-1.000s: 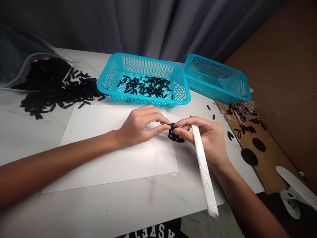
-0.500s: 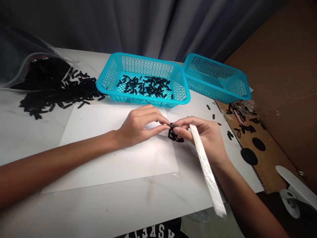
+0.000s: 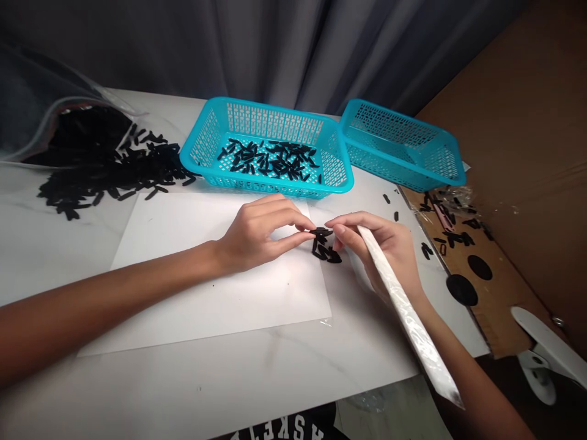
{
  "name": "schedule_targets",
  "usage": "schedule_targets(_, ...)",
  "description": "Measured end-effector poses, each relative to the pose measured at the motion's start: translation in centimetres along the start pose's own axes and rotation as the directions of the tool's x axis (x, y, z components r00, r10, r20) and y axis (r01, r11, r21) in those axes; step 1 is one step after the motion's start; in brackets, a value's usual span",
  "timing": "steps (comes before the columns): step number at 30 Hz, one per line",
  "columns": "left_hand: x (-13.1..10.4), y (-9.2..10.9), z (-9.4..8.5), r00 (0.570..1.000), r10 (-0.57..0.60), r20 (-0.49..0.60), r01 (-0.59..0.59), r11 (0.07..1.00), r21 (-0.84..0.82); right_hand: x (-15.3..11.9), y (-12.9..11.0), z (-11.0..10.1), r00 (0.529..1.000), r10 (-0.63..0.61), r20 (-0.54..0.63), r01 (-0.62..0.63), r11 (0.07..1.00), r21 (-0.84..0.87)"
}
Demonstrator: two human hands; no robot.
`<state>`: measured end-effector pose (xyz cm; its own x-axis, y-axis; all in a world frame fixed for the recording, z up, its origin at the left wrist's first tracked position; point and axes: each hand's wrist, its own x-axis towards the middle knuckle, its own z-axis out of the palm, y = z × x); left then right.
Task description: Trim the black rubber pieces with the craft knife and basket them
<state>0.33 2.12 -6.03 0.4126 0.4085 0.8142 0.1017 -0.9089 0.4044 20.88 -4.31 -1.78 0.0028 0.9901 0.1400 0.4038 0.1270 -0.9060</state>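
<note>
Left hand (image 3: 257,232) and right hand (image 3: 383,247), which also grips a white stick (image 3: 406,311), pinch one black piece (image 3: 321,231) above the white sheet (image 3: 220,287), with loose pieces (image 3: 326,252) beneath and a blue basket (image 3: 268,150) behind.

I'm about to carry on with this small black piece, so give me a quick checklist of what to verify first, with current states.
1. Black piece pinched by left hand: ok.
2. Right hand fingertips touching the piece: ok.
3. White stick secure in right hand: ok.
4. Small pile on the white sheet directly beneath: ok.
5. Near basket unobstructed: ok.
6. Piece's condition: cannot tell.
</note>
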Motion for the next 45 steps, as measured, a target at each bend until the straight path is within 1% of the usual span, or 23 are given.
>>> schedule_targets(7,0.03,0.12,0.0,1.0,-0.017,0.0,0.017,1.0,-0.009,0.21,0.11,-0.03,0.999,0.007,-0.053,-0.009,0.999,-0.037)
schedule_targets(10,0.0,0.08,-0.01,1.0,-0.018,0.002,0.018,1.0,-0.012,0.09,-0.07,0.08,1.0,-0.01,-0.026,0.009,0.999,-0.04)
schedule_targets(13,-0.04,0.02,-0.01,1.0,-0.018,0.007,0.018,1.0,-0.011,-0.05,-0.02,0.2,1.0,0.0,0.03,0.0,1.0,-0.012)
schedule_targets(15,-0.05,0.0,0.01,1.0,-0.017,0.007,0.017,1.0,-0.011,-0.11,0.07,0.2,0.999,0.008,0.047,-0.008,1.0,0.002)
schedule_targets(29,-0.02,-0.04,0.04,1.0,-0.012,-0.006,0.012,1.0,-0.008,-0.08,-0.35,0.15,0.999,-0.028,0.023,0.028,1.0,0.015)
schedule_targets(45,0.09,0.11,-0.08,1.0,-0.008,0.005,0.008,1.0,-0.008,-0.27,-0.45,0.08,1.0,-0.008,0.019,0.008,1.0,0.013)
